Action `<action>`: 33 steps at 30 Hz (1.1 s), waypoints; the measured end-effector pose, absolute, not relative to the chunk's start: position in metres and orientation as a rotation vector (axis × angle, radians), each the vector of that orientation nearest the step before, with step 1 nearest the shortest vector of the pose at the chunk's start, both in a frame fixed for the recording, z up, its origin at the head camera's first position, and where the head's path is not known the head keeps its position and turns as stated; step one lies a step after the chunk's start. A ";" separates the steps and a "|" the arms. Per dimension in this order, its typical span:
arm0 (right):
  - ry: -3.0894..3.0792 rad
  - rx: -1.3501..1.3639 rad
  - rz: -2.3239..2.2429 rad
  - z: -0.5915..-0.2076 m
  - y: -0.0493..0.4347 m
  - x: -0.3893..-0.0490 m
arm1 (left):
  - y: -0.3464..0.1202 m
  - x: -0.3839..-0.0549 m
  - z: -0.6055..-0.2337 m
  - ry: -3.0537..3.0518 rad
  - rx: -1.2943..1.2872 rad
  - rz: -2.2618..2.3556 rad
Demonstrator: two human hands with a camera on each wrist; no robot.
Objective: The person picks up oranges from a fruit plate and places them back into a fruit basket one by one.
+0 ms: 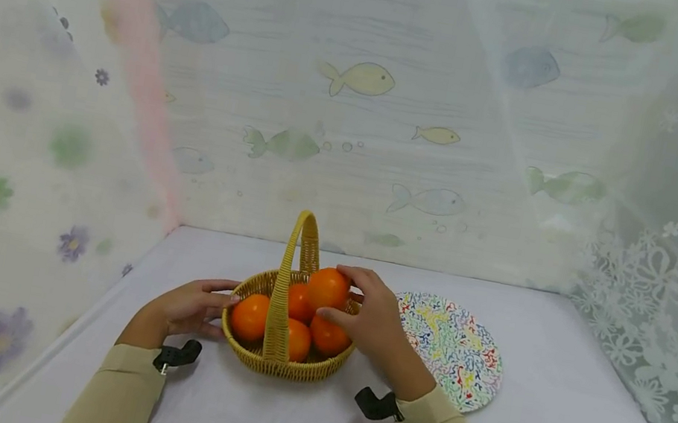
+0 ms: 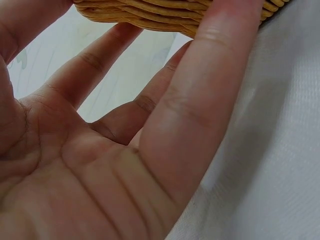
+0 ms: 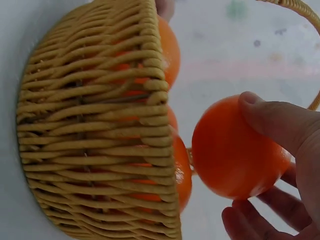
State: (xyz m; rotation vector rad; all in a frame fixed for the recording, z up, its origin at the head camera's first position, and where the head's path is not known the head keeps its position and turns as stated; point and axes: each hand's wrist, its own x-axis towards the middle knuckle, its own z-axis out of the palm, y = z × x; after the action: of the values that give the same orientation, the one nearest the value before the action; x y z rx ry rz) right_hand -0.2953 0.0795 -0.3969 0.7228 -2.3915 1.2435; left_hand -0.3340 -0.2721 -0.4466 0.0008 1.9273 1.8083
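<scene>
A yellow woven basket [image 1: 311, 371] with an arched handle stands on the white table, with several smooth, round oranges [image 1: 249, 316] inside. My left hand [image 1: 189, 306] holds the basket's left end, thumb at the rim and fingers against the outer wall. In the left wrist view, fingers [image 2: 200, 100] of that hand reach up to the wicker. Above the basket's right side, my right hand [image 1: 375, 321] grips one orange [image 3: 235, 147] between thumb and fingers. That orange is above the rim, close over the others in the right wrist view.
A round mat or plate [image 1: 481, 369] with a multicoloured speckled pattern lies on the table [image 1: 551, 400] to the right, partly behind my right forearm. Fish-printed curtain [image 1: 353, 131] closes off the back, with flowered and lace curtains at the sides. Black mounts sit at both wrists.
</scene>
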 end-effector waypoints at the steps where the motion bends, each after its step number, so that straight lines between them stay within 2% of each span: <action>1: -2.390 0.733 1.233 -0.397 0.078 -0.295 | -0.272 -0.335 -0.447 1.922 -0.003 1.813; 19: -2.408 0.862 1.255 -0.404 0.065 -0.286 | -0.271 -0.335 -0.446 1.877 0.024 1.840; 33: -2.480 0.838 1.126 -0.413 0.062 -0.287 | -0.274 -0.335 -0.451 1.867 0.016 1.840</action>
State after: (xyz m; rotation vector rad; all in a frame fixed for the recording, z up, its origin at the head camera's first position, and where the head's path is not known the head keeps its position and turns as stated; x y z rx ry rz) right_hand -0.2873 0.0620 -0.4129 0.8384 -2.4800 1.1263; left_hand -0.3355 -0.2741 -0.4508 0.0163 1.8674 1.8399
